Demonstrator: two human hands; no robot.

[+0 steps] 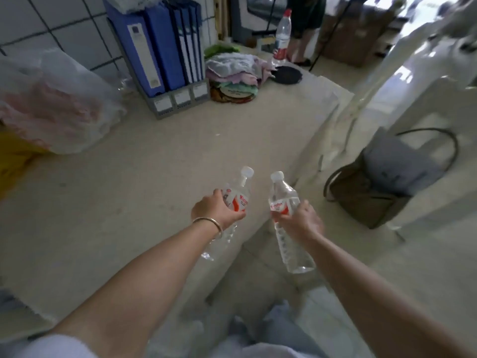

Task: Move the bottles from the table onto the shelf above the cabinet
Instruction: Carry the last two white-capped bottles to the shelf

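Note:
Each of my hands holds a clear water bottle with a white cap and a red-and-white label. My left hand (215, 210) grips the left bottle (241, 195) around its middle, over the table's right edge. My right hand (300, 219) grips the right bottle (282, 195) just below its label, past the table edge and above the floor. Both bottles tilt with their caps pointing away from me. A third, taller bottle (282, 34) with a red cap stands upright at the far end of the beige table (129, 177). No shelf or cabinet is in view.
Blue binders (165, 47) in a grey rack stand at the back by the tiled wall. Folded cloths (233, 73) and a black round lid (287, 74) lie beside them. A clear plastic bag (51, 99) sits at the left. A brown bag (382, 182) rests on the floor at the right. A person's legs (302, 40) stand beyond the table.

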